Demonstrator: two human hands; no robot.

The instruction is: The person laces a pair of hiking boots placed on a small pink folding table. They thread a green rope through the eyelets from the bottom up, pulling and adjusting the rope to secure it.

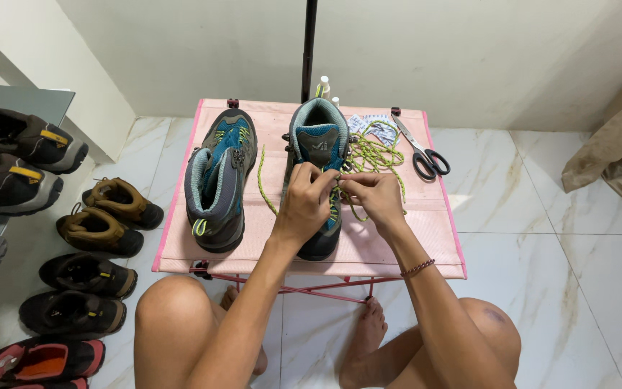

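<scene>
Two grey and teal hiking boots stand on a small pink folding table. The left boot is laced. The right boot has its tongue open. My left hand rests on top of the right boot and pinches a yellow-green lace at the eyelets. My right hand pinches the same lace just beside it, at the boot's right side. The loose rest of the lace lies bunched on the table to the right of the boot.
Black-handled scissors and a small clear wrapper lie at the table's far right. A dark pole rises behind the table. Several pairs of shoes line the floor at left. My bare knees and feet are below the table.
</scene>
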